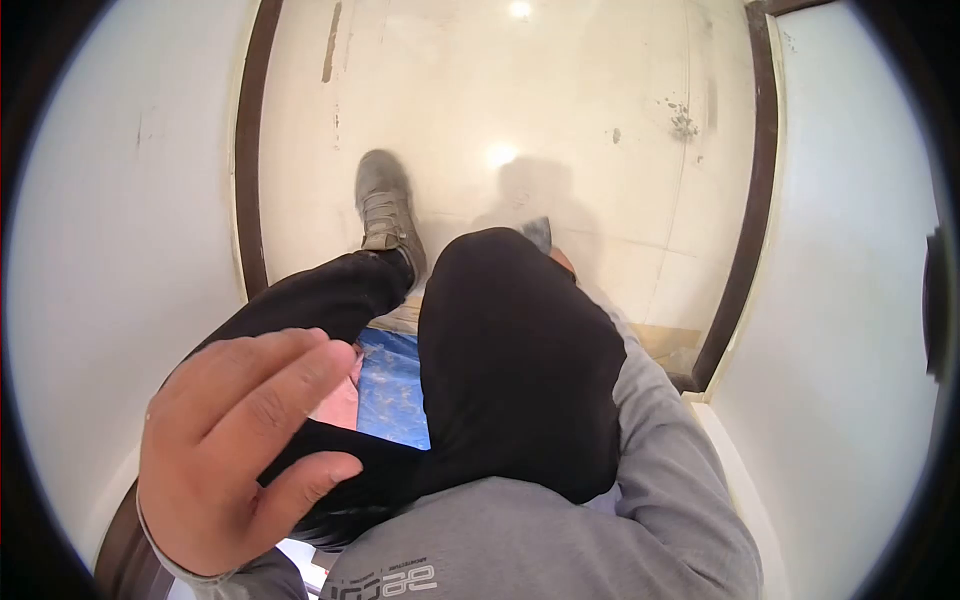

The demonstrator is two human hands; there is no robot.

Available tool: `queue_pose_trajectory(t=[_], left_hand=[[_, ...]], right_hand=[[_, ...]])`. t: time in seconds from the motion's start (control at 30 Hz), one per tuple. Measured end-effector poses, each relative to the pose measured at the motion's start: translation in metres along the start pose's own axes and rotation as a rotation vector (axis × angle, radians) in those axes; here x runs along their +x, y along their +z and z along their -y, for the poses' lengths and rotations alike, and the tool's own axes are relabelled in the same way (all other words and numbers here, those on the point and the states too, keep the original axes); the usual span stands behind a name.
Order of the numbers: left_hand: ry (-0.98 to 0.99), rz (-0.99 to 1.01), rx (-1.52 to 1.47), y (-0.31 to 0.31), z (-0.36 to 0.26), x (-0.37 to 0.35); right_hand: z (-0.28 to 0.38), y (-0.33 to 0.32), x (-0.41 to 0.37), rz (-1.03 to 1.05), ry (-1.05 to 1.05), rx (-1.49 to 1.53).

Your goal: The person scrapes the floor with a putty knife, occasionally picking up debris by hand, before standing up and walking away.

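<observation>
My left hand (240, 440) is raised at the lower left, above my bent leg, with its fingers stretched out and the thumb apart. Nothing is in it. Past my knee, only a sliver of my right hand (563, 263) shows; the knee hides most of its fingers. From it sticks out a flat grey blade that looks like a scraper (537, 233), low over the pale floor. Its handle is hidden.
Dark brown door frame sides (250, 150) stand left and right, beside white panels (120, 200). The cream tiled floor (450, 80) has dark smudges (683, 122). A blue sheet (392, 385) and something pink (338, 405) lie below me. My grey shoe (385, 205) is ahead.
</observation>
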State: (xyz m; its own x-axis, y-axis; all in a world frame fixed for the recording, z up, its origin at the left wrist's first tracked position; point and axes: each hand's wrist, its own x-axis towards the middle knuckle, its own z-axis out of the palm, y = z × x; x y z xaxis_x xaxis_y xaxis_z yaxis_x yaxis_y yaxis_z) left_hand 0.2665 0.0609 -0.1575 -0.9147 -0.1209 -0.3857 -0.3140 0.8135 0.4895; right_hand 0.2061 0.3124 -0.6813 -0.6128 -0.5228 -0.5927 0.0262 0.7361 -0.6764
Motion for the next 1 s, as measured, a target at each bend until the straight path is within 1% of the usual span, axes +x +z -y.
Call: queue_pose_trajectory(t=[0.03, 0.07, 0.1, 0.13, 0.17, 0.23, 0.27, 0.3, 0.33, 0.37, 0.4, 0.47, 0.5, 0.53, 0.57, 0.6, 0.63, 0.67, 0.7, 0.73, 0.77, 0.8, 0.83, 0.9, 0.93, 0.97, 1.0], left_hand=[[-0.006, -0.001, -0.002, -0.001, 0.003, 0.002], [-0.009, 0.009, 0.056, 0.0, 0.005, 0.003], [-0.02, 0.027, 0.111, 0.001, 0.005, 0.002], [-0.03, 0.051, 0.098, -0.002, 0.009, 0.008], [-0.042, 0.068, 0.059, -0.005, 0.015, 0.012], [-0.063, 0.075, 0.028, -0.014, 0.024, 0.021], [-0.08, 0.065, 0.014, -0.015, 0.027, 0.024], [-0.102, 0.052, -0.002, -0.015, 0.029, 0.026], [-0.118, 0.049, -0.006, -0.013, 0.031, 0.028], [-0.141, 0.033, 0.01, -0.013, 0.031, 0.035], [-0.149, 0.01, 0.027, -0.011, 0.03, 0.031], [-0.111, -0.011, 0.044, -0.01, 0.036, 0.037], [-0.08, -0.019, 0.047, -0.008, 0.039, 0.035], [-0.089, -0.058, -0.088, -0.004, 0.047, 0.041], [-0.097, -0.031, -0.146, -0.003, 0.055, 0.051], [-0.105, 0.001, -0.21, -0.001, 0.064, 0.063], [-0.126, -0.005, -0.173, 0.005, 0.069, 0.083], [-0.139, -0.008, -0.135, 0.012, 0.079, 0.108], [-0.042, -0.047, -0.09, 0.032, 0.111, 0.14], [-0.172, -0.05, -0.085, 0.05, 0.128, 0.168], [-0.272, 0.023, -0.013, 0.069, 0.15, 0.197], [-0.486, 0.177, -0.121, 0.078, 0.153, 0.218], [-0.564, 0.183, -0.194, 0.109, 0.183, 0.243], [-0.826, -0.037, -0.684, 0.189, 0.202, 0.244], [-0.893, -0.156, -0.73, 0.252, 0.209, 0.236], [-1.008, -0.022, -0.892, 0.284, 0.196, 0.216], [-1.254, -0.047, -1.175, 0.306, 0.171, 0.196]], right_hand=[[0.023, -0.002, 0.015, -0.059, 0.058, -0.061], [0.065, -0.013, 0.026, -0.114, 0.119, -0.119], [0.09, -0.02, 0.046, 0.049, 0.316, 0.214], [0.099, -0.022, 0.056, 0.208, 0.53, 0.55], [0.1, -0.02, 0.052, 0.21, 0.532, 0.557], [0.098, -0.013, 0.029, 0.076, 0.465, 0.376], [0.085, -0.006, 0.014, 0.034, 0.362, 0.324], [0.057, 0.014, 0.033, 0.042, 0.358, 0.32], [0.067, 0.02, 0.045, -0.053, 0.325, 0.206], [0.069, 0.017, 0.048, 0.01, 0.413, 0.358], [0.121, -0.011, 0.039, 0.063, 0.512, 0.499], [0.135, -0.02, 0.082, 0.145, 0.483, 0.689], [0.141, -0.034, 0.101, 0.18, 0.452, 0.683], [0.149, -0.057, 0.119, 0.216, 0.427, 0.672], [0.164, -0.082, 0.129, 0.177, 0.358, 0.618], [0.178, -0.109, 0.141, 0.163, 0.298, 0.469], [0.193, -0.135, 0.148, 0.144, 0.248, 0.459], [0.222, -0.158, 0.138, 0.062, 0.223, 0.479], [0.243, -0.173, 0.13, -0.025, 0.174, 0.521], [0.255, -0.177, 0.122, -0.047, 0.18, 0.634], [0.266, -0.179, 0.114, -0.07, 0.182, 0.748], [0.259, -0.17, 0.11, -0.007, 0.213, 0.8], [0.244, -0.152, 0.109, 0.057, 0.24, 0.851], [0.22, -0.099, 0.079, -0.013, 0.425, 0.965], [0.196, -0.066, 0.066, -0.012, 0.484, 0.992], [0.176, -0.034, 0.049, -0.076, 0.523, 1.022], [0.155, -0.004, 0.038, -0.068, 0.623, 0.987]])
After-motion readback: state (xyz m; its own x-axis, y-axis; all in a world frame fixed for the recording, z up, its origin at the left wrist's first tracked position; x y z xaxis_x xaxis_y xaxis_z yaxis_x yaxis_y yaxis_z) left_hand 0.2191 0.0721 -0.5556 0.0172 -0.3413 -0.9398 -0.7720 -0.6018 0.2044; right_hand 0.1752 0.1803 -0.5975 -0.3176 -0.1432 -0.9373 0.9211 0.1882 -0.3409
